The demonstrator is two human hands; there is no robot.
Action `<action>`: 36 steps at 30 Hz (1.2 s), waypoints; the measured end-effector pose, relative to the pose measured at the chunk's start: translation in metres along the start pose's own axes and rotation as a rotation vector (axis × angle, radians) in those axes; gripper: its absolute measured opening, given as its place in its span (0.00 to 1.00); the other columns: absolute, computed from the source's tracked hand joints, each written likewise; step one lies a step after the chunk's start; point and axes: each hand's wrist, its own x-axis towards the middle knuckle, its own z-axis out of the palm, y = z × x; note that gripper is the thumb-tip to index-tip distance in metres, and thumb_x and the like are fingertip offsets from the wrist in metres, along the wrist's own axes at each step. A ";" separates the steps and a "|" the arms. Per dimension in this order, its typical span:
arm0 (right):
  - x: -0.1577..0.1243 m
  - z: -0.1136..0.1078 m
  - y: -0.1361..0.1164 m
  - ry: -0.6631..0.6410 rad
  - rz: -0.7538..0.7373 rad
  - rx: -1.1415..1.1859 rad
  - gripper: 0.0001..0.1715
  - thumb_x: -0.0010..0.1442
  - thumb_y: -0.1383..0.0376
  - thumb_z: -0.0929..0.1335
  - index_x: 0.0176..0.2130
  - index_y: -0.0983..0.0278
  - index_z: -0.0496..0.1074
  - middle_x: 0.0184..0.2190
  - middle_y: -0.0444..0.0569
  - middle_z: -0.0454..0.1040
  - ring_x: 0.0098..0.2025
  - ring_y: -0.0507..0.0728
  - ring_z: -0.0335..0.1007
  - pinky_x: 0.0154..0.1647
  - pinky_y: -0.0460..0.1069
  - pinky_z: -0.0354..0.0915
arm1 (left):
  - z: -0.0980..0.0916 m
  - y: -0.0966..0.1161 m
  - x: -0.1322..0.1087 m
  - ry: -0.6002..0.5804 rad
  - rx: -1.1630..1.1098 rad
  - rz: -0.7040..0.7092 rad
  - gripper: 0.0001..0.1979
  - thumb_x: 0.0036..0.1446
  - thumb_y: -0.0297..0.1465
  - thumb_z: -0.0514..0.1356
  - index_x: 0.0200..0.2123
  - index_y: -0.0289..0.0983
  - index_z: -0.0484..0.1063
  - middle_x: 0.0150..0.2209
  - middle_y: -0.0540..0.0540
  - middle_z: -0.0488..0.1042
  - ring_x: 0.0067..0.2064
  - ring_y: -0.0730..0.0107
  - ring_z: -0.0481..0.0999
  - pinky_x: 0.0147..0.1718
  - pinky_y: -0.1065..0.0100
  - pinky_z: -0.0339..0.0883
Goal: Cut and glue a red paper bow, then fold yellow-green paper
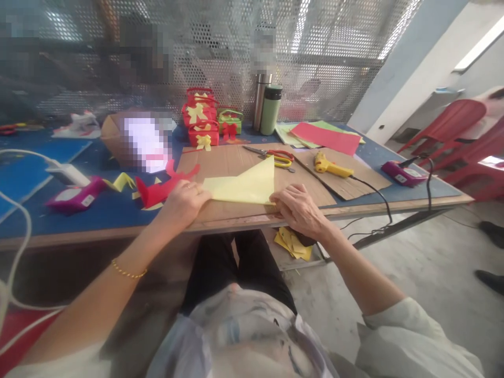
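A sheet of pale yellow paper (244,186) lies over brown cardboard (228,157) at the table's near edge, with one corner folded up to a point. My left hand (187,202) is closed on the paper's left end. At the right end, the fingers of my right hand (297,207) pinch its lower corner. Just beyond the paper are scissors (281,157) with yellow and red handles. Beside my left hand lie cut pieces of red paper (157,189) and a folded yellow strip (120,181).
A yellow glue gun (333,165) rests on cardboard at right, its cord running to a purple power socket (403,173). Small red gift boxes (202,134), a green bottle (271,110) and coloured sheets (326,137) stand or lie behind. Yellow pieces (293,244) sit below the tabletop.
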 end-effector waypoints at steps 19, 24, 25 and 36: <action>0.001 0.001 -0.011 -0.078 -0.178 -0.264 0.19 0.74 0.67 0.60 0.55 0.61 0.77 0.31 0.50 0.72 0.35 0.59 0.63 0.49 0.55 0.57 | -0.011 0.009 -0.013 -0.209 -0.073 -0.156 0.23 0.69 0.20 0.46 0.59 0.34 0.74 0.40 0.39 0.79 0.42 0.60 0.75 0.42 0.60 0.67; -0.002 0.004 -0.007 -0.067 -0.157 -0.202 0.18 0.72 0.66 0.64 0.56 0.57 0.77 0.32 0.49 0.73 0.35 0.59 0.64 0.48 0.56 0.57 | -0.012 0.007 -0.031 -0.178 -0.307 -0.375 0.30 0.65 0.17 0.46 0.68 0.31 0.63 0.52 0.38 0.81 0.54 0.59 0.76 0.53 0.56 0.72; -0.003 0.005 -0.006 -0.073 -0.148 -0.187 0.19 0.71 0.66 0.64 0.57 0.56 0.77 0.33 0.50 0.74 0.36 0.59 0.65 0.48 0.56 0.57 | -0.012 0.007 -0.033 -0.172 -0.334 -0.399 0.29 0.65 0.18 0.46 0.67 0.32 0.65 0.53 0.38 0.81 0.54 0.59 0.76 0.53 0.56 0.72; -0.006 0.005 -0.005 -0.096 -0.155 -0.207 0.23 0.70 0.68 0.63 0.60 0.61 0.77 0.35 0.53 0.75 0.38 0.62 0.66 0.46 0.59 0.59 | -0.019 0.016 -0.039 -0.208 -0.180 -0.272 0.25 0.67 0.19 0.51 0.61 0.38 0.75 0.59 0.40 0.80 0.55 0.57 0.75 0.52 0.52 0.69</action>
